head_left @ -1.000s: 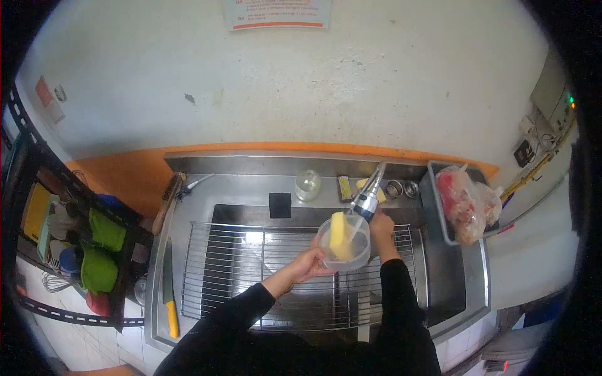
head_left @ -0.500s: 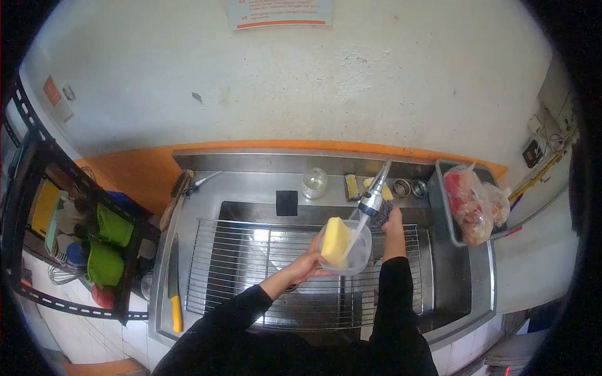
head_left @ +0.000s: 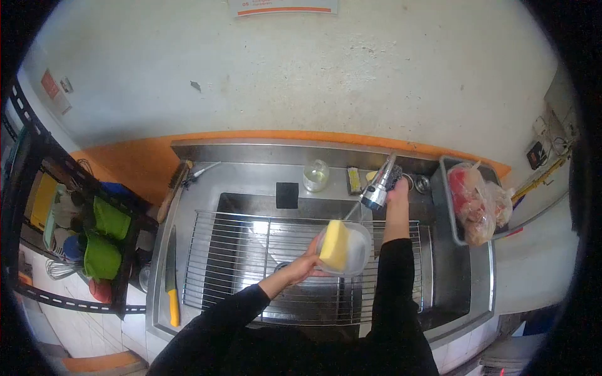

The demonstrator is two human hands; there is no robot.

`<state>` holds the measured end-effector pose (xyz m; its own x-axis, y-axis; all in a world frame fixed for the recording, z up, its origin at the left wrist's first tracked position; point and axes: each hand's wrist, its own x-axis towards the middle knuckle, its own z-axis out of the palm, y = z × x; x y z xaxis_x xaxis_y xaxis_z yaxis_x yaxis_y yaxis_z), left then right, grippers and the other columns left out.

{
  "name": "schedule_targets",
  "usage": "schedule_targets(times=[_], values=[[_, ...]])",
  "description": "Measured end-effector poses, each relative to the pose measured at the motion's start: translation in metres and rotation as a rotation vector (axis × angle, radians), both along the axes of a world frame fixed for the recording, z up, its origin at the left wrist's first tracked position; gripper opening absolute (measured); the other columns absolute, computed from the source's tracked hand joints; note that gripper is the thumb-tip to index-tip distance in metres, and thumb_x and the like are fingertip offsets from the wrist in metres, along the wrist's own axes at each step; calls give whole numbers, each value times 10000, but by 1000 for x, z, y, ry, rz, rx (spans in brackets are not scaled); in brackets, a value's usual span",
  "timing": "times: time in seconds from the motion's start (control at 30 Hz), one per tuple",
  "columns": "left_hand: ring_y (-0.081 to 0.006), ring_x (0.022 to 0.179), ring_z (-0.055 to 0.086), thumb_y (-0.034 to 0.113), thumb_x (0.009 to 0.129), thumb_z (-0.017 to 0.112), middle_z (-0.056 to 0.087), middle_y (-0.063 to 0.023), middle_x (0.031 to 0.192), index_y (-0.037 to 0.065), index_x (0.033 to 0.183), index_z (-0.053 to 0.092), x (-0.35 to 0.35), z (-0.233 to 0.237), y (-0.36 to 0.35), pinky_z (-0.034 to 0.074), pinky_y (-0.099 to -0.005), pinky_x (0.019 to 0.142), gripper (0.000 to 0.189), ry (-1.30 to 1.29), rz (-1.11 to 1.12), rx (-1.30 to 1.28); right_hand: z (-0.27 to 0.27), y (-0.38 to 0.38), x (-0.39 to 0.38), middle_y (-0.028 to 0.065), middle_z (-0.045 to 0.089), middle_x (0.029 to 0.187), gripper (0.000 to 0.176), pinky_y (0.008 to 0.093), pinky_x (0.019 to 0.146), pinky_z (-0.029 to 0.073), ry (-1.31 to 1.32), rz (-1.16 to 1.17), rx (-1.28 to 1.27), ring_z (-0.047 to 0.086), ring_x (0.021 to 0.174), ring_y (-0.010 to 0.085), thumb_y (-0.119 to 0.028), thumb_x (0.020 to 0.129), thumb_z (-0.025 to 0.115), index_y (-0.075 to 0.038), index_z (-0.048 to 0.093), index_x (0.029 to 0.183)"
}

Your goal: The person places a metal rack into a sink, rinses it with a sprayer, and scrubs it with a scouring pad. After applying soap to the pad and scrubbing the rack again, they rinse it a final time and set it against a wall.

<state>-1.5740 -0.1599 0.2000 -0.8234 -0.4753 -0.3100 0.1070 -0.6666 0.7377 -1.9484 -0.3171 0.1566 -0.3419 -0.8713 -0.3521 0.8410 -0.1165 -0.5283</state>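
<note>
My left hand [head_left: 304,264] holds a clear plastic container [head_left: 360,249] and a yellow sponge [head_left: 334,245] together, the sponge against the container's left side. Both are over the wire rack [head_left: 238,269] that lies across the steel sink. My right hand [head_left: 397,193] is closed round a dark scouring pad [head_left: 394,178], just right of the faucet [head_left: 376,191]. The faucet's head points down toward the container; no water stream shows from it.
Along the back ledge are a glass jar [head_left: 315,175], a black square [head_left: 287,195] and a small packet [head_left: 354,180]. A grey bin [head_left: 453,213] with bagged food stands right. A yellow-handled knife [head_left: 174,307] lies left, near a shelf rack [head_left: 125,276].
The water stream from the faucet has stopped. My right hand has moved slightly up and back with the dark pad. My left hand still holds the container and sponge.
</note>
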Motion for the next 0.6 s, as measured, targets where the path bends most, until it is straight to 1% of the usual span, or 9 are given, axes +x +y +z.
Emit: schedule_targets(times=[0.07, 0.13, 0.2, 0.33, 0.43, 0.5, 0.53, 0.57, 0.6], values=[[-321, 1355, 290, 68, 864, 440, 87, -114, 1523, 324, 1472, -100, 3, -1, 2, 437, -526, 977, 853, -5, 30, 19, 4, 2, 1, 88, 661, 955, 354, 449, 752, 530, 76, 64, 15, 641, 826, 259, -356, 928, 411, -81, 604, 1040], [-316, 1346, 298, 71, 842, 450, 104, -99, 1521, 318, 1478, -80, 7, -6, 5, 447, -516, 963, 864, -10, 123, 32, 43, 31, 36, 134, 663, 899, 371, 478, 683, 540, 163, 106, 110, 643, 770, 289, -324, 931, 367, -39, 604, 952], [-315, 1339, 305, 71, 816, 454, 117, -86, 1520, 316, 1482, -65, 17, -5, 5, 456, -511, 948, 879, -30, 223, 13, 84, 78, 87, 123, 664, 918, 400, 458, 672, 538, 132, 121, -14, 638, 771, 273, -388, 917, 412, -47, 608, 988], [-322, 1321, 314, 64, 757, 457, 145, -72, 1506, 310, 1485, -20, 62, -5, 2, 477, -523, 909, 904, -98, 483, -51, 79, 141, 139, 125, 656, 932, 514, 490, 721, 527, -251, 210, -78, 645, 885, 291, -511, 890, 416, -68, 603, 1069], [-318, 1325, 294, 77, 761, 473, 172, -72, 1491, 293, 1482, 22, 125, -27, -20, 482, -523, 883, 878, -120, 658, -142, 105, 162, 197, 135, 636, 937, 364, 483, 695, 531, -187, 485, 52, 635, 916, 318, -389, 896, 507, -95, 546, 1108], [-316, 1338, 268, 90, 773, 480, 185, -71, 1485, 285, 1478, 49, 173, -38, -43, 463, -541, 879, 849, -257, 722, -274, 87, 153, 230, 143, 618, 956, 334, 473, 696, 538, 138, 535, 45, 626, 937, 337, -265, 882, 567, -119, 476, 1168], [-316, 1338, 268, 98, 784, 475, 189, -71, 1484, 282, 1477, 53, 198, -48, -60, 454, -549, 885, 833, -265, 742, -271, 93, 151, 252, 148, 608, 965, 367, 467, 696, 541, 301, 545, 34, 622, 947, 346, -203, 875, 598, -130, 441, 1199], [-316, 1339, 268, 105, 794, 470, 194, -72, 1482, 279, 1476, 56, 223, -57, -76, 444, -556, 892, 816, -273, 763, -269, 105, 144, 268, 145, 573, 1024, 519, 445, 705, 551, 306, 637, 39, 595, 1002, 322, -52, 839, 630, -150, 343, 1261], [-317, 1333, 282, 113, 805, 460, 203, -75, 1478, 274, 1477, 53, 250, -72, -101, 438, -559, 902, 801, -189, 789, -222, 101, 128, 289, 144, 562, 1033, 518, 426, 712, 545, 576, 618, -46, 586, 1003, 308, -55, 842, 630, -150, 341, 1263]])
